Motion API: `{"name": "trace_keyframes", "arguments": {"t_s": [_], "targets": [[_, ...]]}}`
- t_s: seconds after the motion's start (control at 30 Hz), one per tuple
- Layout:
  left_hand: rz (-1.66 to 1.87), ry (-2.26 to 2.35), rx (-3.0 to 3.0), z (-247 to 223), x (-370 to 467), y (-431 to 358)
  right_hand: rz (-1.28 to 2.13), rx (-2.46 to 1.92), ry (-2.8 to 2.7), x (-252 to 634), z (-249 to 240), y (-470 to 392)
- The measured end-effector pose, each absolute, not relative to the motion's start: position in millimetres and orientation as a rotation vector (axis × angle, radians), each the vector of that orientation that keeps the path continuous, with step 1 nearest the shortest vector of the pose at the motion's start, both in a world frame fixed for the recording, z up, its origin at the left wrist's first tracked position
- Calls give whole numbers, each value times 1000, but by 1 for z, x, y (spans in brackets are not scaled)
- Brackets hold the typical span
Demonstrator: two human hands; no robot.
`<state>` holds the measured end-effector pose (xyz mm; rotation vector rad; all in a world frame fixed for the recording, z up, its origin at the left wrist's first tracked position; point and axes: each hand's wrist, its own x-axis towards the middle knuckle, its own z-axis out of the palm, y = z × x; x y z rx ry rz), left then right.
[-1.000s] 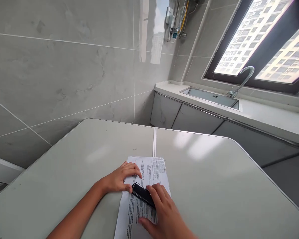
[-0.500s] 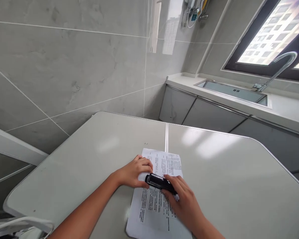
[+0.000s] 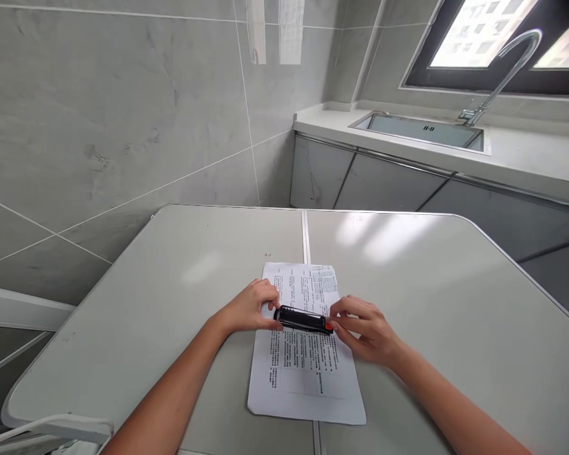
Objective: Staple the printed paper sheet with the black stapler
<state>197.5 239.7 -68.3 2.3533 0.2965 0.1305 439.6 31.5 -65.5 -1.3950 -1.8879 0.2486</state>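
A black stapler (image 3: 302, 318) with a red-orange patch at its right end lies across a printed sheet of paper (image 3: 308, 395). My left hand (image 3: 256, 308) grips the stapler's left end, thumb on the near side and fingers on the far side. At the other end, the fingertips of my right hand (image 3: 364, 327) pinch the red-orange part. Several lines of print show above and below the stapler. Whether more sheets lie under the top one I cannot tell.
Everything rests on a pale folding table (image 3: 194, 246) with a seam down its middle. Beyond it stand a white counter (image 3: 526, 148) with a sink (image 3: 422, 131) and a curved faucet (image 3: 507, 72). A grey tiled wall (image 3: 123, 114) rises on the left.
My right hand has slid from the stapler's body to its right end, uncovering the red-orange part. My left hand keeps its hold. The camera view has tilted down.
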Motion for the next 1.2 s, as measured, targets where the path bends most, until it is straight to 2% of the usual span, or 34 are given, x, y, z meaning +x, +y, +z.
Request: {"name": "trace_keyframes", "arguments": {"t_s": [0.4, 0.53, 0.73, 0.83, 0.93, 1.03, 1.2], "targets": [[120, 293, 2312, -70, 199, 243, 380, -1424, -2272, 459, -46, 32], [111, 283, 2342, -69, 199, 241, 282, -1479, -1906, 444, -56, 38], [91, 318, 2374, -66, 194, 241, 586, -1563, -1789, 396, -68, 51], [154, 322, 2296, -64, 189, 242, 610, -1574, -1750, 391, -70, 52], [479, 463, 2038, -63, 190, 236, 370, -1537, -1693, 397, -71, 48], [696, 590, 1500, -63, 202, 219, -115, -1468, -1763, 401, -72, 44], [414, 415, 725, -65, 218, 196, -850, -1367, -2067, 399, -68, 40]]}}
